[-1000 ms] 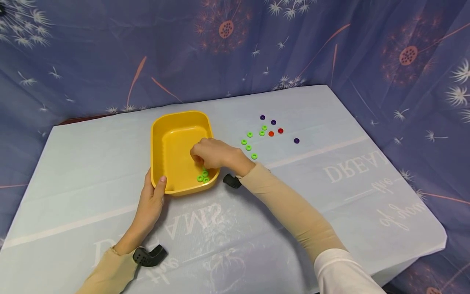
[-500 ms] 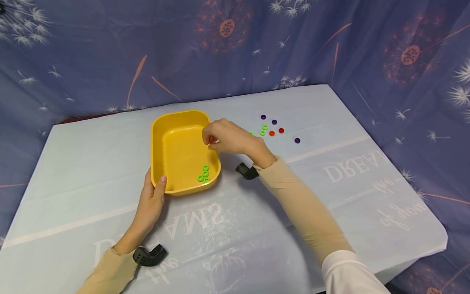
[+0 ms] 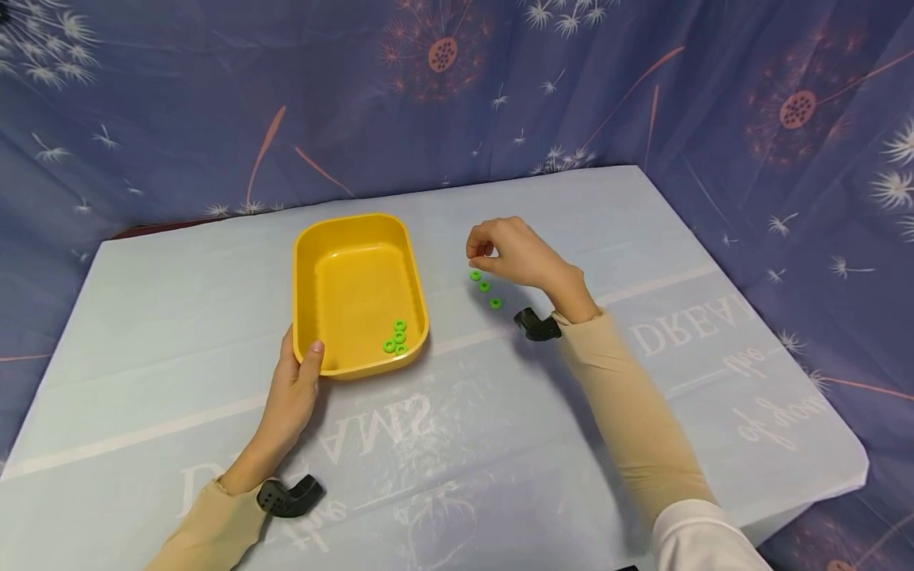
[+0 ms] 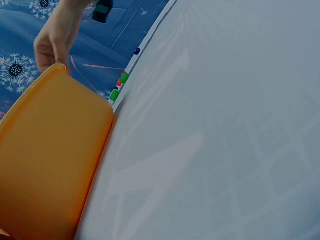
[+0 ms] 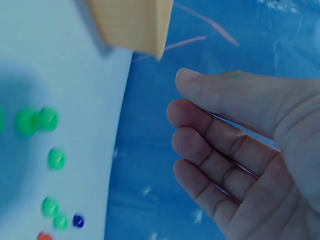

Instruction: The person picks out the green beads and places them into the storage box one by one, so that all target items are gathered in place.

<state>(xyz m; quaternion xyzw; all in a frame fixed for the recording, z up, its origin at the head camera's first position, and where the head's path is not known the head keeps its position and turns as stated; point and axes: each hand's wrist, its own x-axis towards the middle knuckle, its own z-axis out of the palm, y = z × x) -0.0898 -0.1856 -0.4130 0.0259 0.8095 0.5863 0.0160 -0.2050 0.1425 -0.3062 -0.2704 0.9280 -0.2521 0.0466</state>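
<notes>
Yellow tray (image 3: 357, 301) on the table (image 3: 178, 333) is gripped at its near left corner by the left hand (image 3: 293, 388), thumb over the rim, with green rings (image 3: 395, 339) seen inside by the near right corner. The right hand (image 3: 521, 252) is held above the table beside loose green rings (image 3: 480, 286), thumb and bent fingers slightly apart, nothing seen between. Step judged: green rings being collected into the tray; next, a loose one should be pinched cleanly, the nearby purple bead (image 5: 78, 221) probably avoided.
</notes>
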